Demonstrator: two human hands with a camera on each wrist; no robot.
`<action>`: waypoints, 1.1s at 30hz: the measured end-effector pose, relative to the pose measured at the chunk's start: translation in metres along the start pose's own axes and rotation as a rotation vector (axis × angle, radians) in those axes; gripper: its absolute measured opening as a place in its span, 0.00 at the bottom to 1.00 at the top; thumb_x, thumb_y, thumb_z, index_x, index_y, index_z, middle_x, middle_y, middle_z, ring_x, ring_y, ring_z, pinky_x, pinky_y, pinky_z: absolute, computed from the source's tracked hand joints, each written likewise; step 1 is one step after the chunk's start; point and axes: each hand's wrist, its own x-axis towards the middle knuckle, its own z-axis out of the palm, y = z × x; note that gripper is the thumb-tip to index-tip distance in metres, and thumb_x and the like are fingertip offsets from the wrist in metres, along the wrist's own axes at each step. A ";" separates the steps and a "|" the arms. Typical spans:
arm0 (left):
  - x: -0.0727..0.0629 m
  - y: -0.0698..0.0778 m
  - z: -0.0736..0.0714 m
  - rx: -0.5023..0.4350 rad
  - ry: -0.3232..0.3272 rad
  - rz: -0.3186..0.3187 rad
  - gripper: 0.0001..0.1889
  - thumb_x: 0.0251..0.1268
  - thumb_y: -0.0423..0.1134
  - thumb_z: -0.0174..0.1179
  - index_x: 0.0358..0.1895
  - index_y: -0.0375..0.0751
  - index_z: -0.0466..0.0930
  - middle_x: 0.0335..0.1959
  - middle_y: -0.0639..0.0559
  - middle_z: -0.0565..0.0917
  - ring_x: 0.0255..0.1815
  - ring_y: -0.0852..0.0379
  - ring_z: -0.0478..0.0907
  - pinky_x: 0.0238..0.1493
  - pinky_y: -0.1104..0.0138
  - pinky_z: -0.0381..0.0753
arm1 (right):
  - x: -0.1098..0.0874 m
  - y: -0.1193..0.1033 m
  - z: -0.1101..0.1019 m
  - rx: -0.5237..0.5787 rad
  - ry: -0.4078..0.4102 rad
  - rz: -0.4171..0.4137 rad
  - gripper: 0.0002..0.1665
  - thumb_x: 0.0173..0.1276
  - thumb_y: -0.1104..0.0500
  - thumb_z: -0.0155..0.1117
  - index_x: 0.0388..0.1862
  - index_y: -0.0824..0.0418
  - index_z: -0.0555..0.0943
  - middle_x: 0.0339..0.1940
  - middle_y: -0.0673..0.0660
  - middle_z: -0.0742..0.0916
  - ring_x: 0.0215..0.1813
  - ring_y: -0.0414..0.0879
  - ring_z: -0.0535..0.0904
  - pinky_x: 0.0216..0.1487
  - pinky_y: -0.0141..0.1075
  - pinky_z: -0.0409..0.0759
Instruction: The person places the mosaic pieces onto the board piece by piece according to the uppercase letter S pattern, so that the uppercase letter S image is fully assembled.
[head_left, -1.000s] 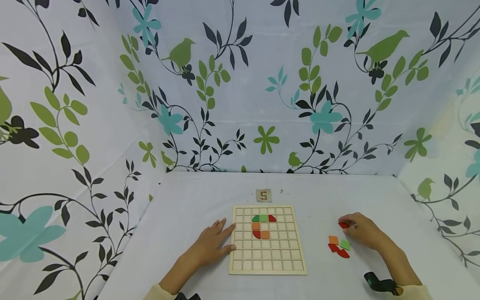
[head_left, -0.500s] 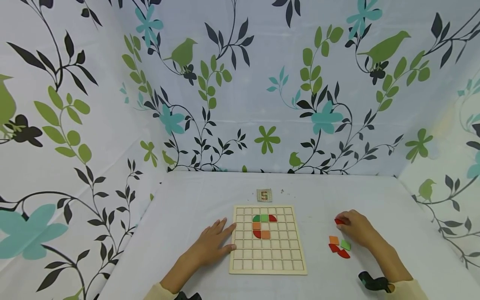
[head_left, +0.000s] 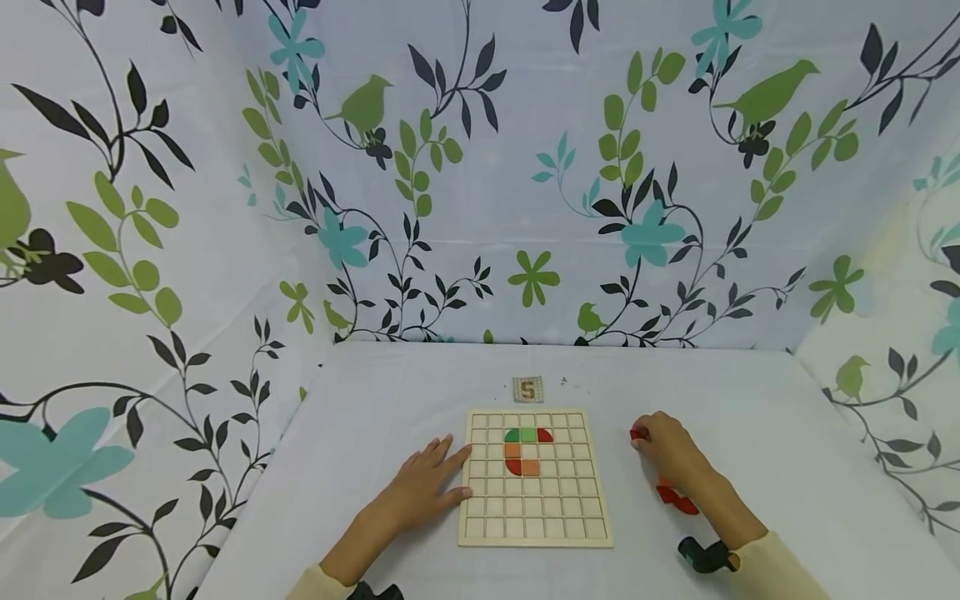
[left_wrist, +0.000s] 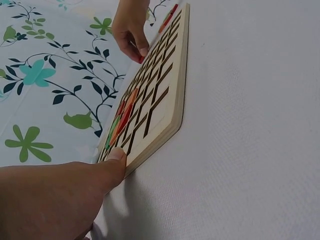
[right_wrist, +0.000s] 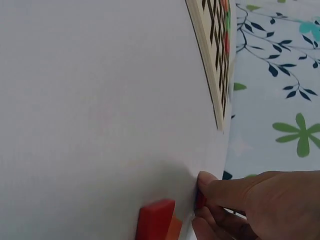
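A square wooden grid board [head_left: 536, 527] lies on the white table. Set in its upper cells are a green rounded tile [head_left: 512, 435], a light green square tile [head_left: 528, 435], red rounded tiles [head_left: 545, 435] and orange square tiles [head_left: 530, 467]. My left hand [head_left: 423, 492] rests at the board's left edge, fingers spread, the thumb [left_wrist: 116, 154] touching the rim. Right of the board, my right hand [head_left: 671, 450] pinches a red tile [right_wrist: 200, 199] between thumb and fingers, mostly covered by them. Under that wrist lie loose red tiles [head_left: 677, 498], with an orange tile [right_wrist: 173, 229] partly hidden.
A small card [head_left: 528, 389] with an S-like figure lies beyond the board's far edge. Tiny dark marks sit beside it. Patterned cloth [head_left: 480, 208] with leaves and birds stands behind the table and at both sides.
My right hand has moved left and slightly away from the body, carrying the red tile toward the board. Its forearm now covers the loose light green tile. The left hand stays in place.
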 end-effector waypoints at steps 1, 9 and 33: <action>0.000 0.000 0.000 -0.002 0.000 0.002 0.39 0.78 0.65 0.56 0.84 0.53 0.62 0.85 0.37 0.57 0.86 0.34 0.51 0.80 0.34 0.55 | 0.001 -0.004 0.003 -0.006 0.004 -0.011 0.13 0.69 0.66 0.74 0.50 0.71 0.86 0.40 0.60 0.85 0.42 0.51 0.80 0.51 0.50 0.87; 0.000 0.001 0.000 -0.002 0.002 -0.002 0.39 0.78 0.65 0.55 0.84 0.53 0.61 0.85 0.37 0.57 0.86 0.34 0.51 0.80 0.34 0.55 | -0.001 -0.043 0.014 0.014 0.068 -0.091 0.08 0.68 0.68 0.74 0.44 0.70 0.86 0.37 0.59 0.84 0.40 0.49 0.79 0.44 0.46 0.84; 0.000 -0.002 0.001 -0.010 0.001 -0.005 0.39 0.77 0.64 0.56 0.84 0.54 0.61 0.86 0.38 0.56 0.87 0.35 0.50 0.81 0.34 0.53 | -0.022 -0.113 0.060 0.152 -0.059 -0.263 0.05 0.69 0.65 0.74 0.37 0.59 0.85 0.36 0.49 0.82 0.39 0.40 0.77 0.41 0.34 0.82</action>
